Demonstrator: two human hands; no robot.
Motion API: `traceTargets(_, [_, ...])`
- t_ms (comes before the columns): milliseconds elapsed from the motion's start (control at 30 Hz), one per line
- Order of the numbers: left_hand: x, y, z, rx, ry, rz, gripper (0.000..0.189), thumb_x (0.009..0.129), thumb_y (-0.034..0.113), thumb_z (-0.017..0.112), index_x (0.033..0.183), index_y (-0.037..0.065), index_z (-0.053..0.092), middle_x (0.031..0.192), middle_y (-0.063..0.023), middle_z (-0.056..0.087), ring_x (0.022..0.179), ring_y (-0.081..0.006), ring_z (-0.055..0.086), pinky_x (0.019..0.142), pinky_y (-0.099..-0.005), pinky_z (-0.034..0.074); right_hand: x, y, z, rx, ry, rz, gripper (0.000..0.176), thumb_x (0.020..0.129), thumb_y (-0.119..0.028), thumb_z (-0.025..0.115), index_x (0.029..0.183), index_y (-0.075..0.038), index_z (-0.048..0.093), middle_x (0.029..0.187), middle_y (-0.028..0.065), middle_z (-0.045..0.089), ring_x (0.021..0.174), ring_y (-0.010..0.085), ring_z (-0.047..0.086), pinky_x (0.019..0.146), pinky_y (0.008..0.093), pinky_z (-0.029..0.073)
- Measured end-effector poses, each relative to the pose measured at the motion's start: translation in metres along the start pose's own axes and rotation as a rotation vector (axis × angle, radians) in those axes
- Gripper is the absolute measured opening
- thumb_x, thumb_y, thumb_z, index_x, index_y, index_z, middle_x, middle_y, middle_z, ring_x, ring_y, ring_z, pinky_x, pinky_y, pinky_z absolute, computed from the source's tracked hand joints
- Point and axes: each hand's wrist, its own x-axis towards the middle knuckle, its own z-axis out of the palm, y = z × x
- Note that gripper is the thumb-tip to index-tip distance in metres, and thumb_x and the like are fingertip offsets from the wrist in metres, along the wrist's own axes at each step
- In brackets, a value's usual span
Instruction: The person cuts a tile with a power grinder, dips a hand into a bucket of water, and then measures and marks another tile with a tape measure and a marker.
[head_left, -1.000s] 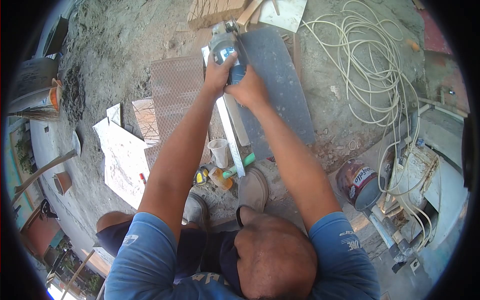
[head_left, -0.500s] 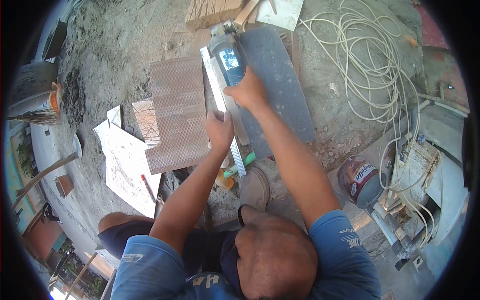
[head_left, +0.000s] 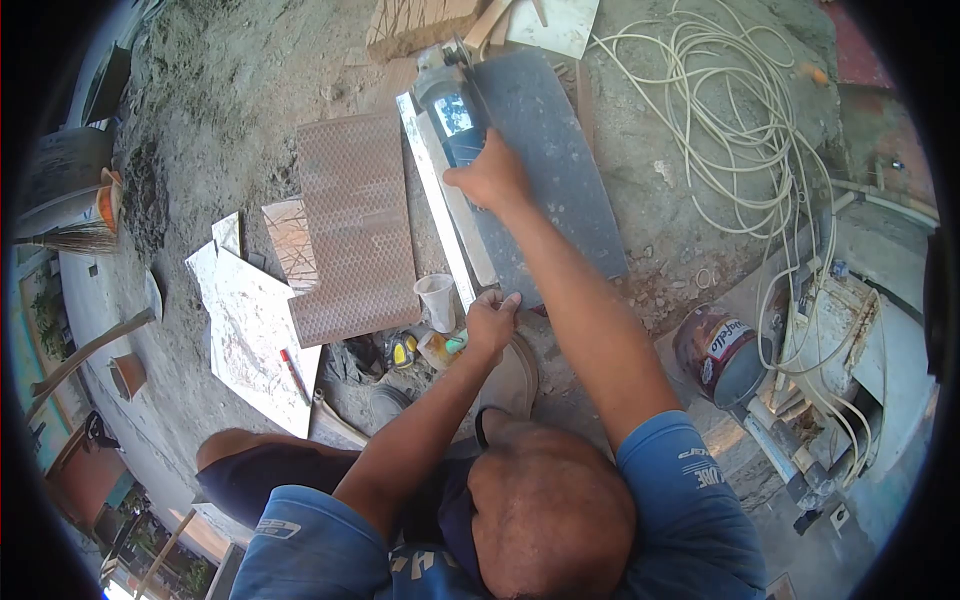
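Note:
My right hand is wrapped round a blue angle grinder, whose metal head and disc point away from me. The grinder rests over the left side of a dark grey tile on the ground. Along that side run a narrow pale grey strip and a shiny metal straightedge. At the tile's near edge, my left hand is closed, its thumb against the corner; some fingertips are hidden. Just left of it stand a plastic cup and a yellowish container.
A brown textured tile and white tile pieces with a red pen lie left. Coiled pale cable spreads at right, above a paint bucket. My shoe is close to the tile's near edge.
My left hand has moved from the straightedge's middle toward me and right, to the tile's near edge. The cup and a yellow item are now uncovered. My right hand stays on the grinder.

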Motion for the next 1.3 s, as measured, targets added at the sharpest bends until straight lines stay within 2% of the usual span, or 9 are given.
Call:
traceTargets(167, [0.001, 0.002, 0.0, 0.01, -0.003, 0.006, 0.02, 0.09, 0.019, 0.07, 0.087, 0.0, 0.065, 0.068, -0.0044, 0.061, 0.054, -0.0115, 0.054, 0.051, -0.0286, 0.044, -0.004, 0.004, 0.0, 0.011, 0.003, -0.005, 0.077, 0.066, -0.027, 0.077, 0.129, 0.006, 0.047, 0.118, 0.0265, 0.063, 0.11, 0.0384, 0.063, 0.092, 0.0414, 0.052])
traceTargets(433, [0.006, -0.008, 0.0, -0.004, 0.003, 0.037, 0.026, 0.09, 0.019, 0.069, 0.073, 0.002, 0.059, 0.06, -0.0031, 0.055, 0.051, -0.0118, 0.051, 0.05, -0.0298, 0.042, -0.01, 0.005, -0.002, 0.003, -0.009, 0.007, 0.077, 0.066, -0.026, 0.077, 0.129, 0.006, 0.047, 0.117, 0.0256, 0.064, 0.109, 0.0377, 0.064, 0.091, 0.0411, 0.053])
traceTargets(700, [0.006, -0.008, -0.001, 0.005, -0.008, 0.044, 0.026, 0.09, 0.019, 0.069, 0.074, 0.001, 0.059, 0.062, -0.003, 0.056, 0.053, -0.0117, 0.052, 0.051, -0.0299, 0.043, -0.013, 0.004, -0.003, 0.005, 0.001, 0.011, 0.077, 0.065, -0.026, 0.077, 0.129, 0.005, 0.048, 0.116, 0.0253, 0.065, 0.107, 0.0373, 0.065, 0.091, 0.0408, 0.053])
traceTargets(967, [0.01, -0.012, -0.001, 0.003, -0.012, 0.047, 0.026, 0.09, 0.019, 0.069, 0.073, 0.002, 0.058, 0.062, -0.003, 0.055, 0.053, -0.0117, 0.052, 0.051, -0.0301, 0.044, 0.001, -0.001, -0.003, 0.005, -0.009, 0.003, 0.081, 0.066, -0.026, 0.077, 0.133, 0.006, 0.046, 0.121, 0.0246, 0.063, 0.112, 0.0365, 0.063, 0.095, 0.0399, 0.052])
traceTargets(1267, [0.008, -0.009, -0.002, -0.029, -0.013, 0.045, 0.027, 0.089, 0.019, 0.07, 0.072, 0.003, 0.057, 0.061, -0.0017, 0.053, 0.052, -0.0109, 0.05, 0.049, -0.029, 0.042, -0.009, 0.006, -0.003, -0.005, -0.034, 0.01, 0.082, 0.066, -0.028, 0.077, 0.134, 0.006, 0.044, 0.124, 0.0256, 0.061, 0.113, 0.0367, 0.062, 0.095, 0.0406, 0.052])
traceTargets(1300, [0.007, -0.008, -0.001, -0.032, -0.022, 0.045, 0.026, 0.091, 0.018, 0.068, 0.072, 0.004, 0.055, 0.061, -0.0012, 0.052, 0.052, -0.0102, 0.048, 0.048, -0.0279, 0.039, -0.01, 0.007, -0.003, -0.005, -0.033, 0.01, 0.082, 0.066, -0.028, 0.077, 0.134, 0.006, 0.044, 0.124, 0.0256, 0.061, 0.113, 0.0367, 0.062, 0.095, 0.0406, 0.052])
